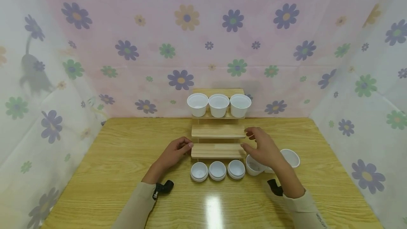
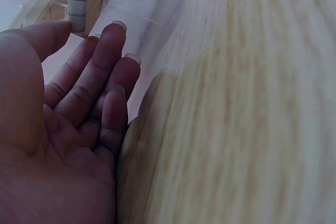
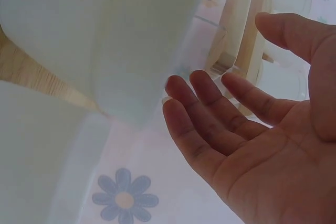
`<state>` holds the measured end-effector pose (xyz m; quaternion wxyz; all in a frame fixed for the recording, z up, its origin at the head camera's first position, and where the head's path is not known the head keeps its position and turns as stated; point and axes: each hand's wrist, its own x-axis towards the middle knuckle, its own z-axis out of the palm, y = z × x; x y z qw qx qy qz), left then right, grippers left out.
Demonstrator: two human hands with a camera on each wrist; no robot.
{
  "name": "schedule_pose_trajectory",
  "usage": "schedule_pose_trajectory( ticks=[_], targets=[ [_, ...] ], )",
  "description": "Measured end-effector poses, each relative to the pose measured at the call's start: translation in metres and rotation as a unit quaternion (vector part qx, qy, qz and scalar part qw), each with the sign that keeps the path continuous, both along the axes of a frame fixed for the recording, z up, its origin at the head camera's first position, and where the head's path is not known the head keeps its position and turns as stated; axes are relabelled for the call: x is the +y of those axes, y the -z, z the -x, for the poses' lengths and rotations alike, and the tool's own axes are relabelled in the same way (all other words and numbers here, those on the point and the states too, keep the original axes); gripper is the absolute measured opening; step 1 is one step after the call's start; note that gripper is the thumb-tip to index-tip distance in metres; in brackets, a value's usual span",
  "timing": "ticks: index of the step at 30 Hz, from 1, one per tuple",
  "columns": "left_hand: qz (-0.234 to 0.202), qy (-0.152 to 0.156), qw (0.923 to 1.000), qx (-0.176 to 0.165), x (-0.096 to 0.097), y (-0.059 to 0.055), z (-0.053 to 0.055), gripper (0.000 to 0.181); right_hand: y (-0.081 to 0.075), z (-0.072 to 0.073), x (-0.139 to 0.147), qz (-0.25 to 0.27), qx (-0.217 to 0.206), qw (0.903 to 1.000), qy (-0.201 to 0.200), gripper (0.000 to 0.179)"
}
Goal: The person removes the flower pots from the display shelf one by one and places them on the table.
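A tiered wooden stand (image 1: 218,150) stands between my hands, its middle shelf (image 1: 218,130) and lowest shelf bare. My left hand (image 1: 176,152) is at the left end of the lowest shelf. Its thumb (image 2: 52,36) reaches the shelf end, while the other fingers extend loosely past it. To the right, my right hand (image 1: 263,147) spreads its thumb and fingers near the shelf ends, holding nothing. On the upper tier sit three white cups (image 1: 218,106) in a row. Three smaller white tubs (image 1: 217,171) line up before the stand.
More white cups stand at the right, one (image 1: 253,167) beside the tubs and another (image 1: 290,158) behind my right forearm, which partly hides them. Flower-printed cloth (image 1: 203,52) hangs behind and at both sides of the wooden table (image 1: 127,165).
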<state>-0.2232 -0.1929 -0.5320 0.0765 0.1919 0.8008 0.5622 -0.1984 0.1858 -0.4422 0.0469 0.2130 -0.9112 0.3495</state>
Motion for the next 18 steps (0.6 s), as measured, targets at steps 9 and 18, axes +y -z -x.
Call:
schedule_pose_trajectory(
  ticks=[9,18],
  targets=[
    [0.004,-0.006,1.0000,-0.002,0.0000,-0.0002,0.0005,0.022,0.0020,0.0021,-0.0015,0.007,0.003,1.0000,0.004,0.052],
    [0.008,-0.009,0.9999,-0.003,0.0017,-0.0032,-0.0012,0.022,-0.0017,0.0060,-0.0038,0.039,0.007,0.9987,0.033,0.054]
  ],
)
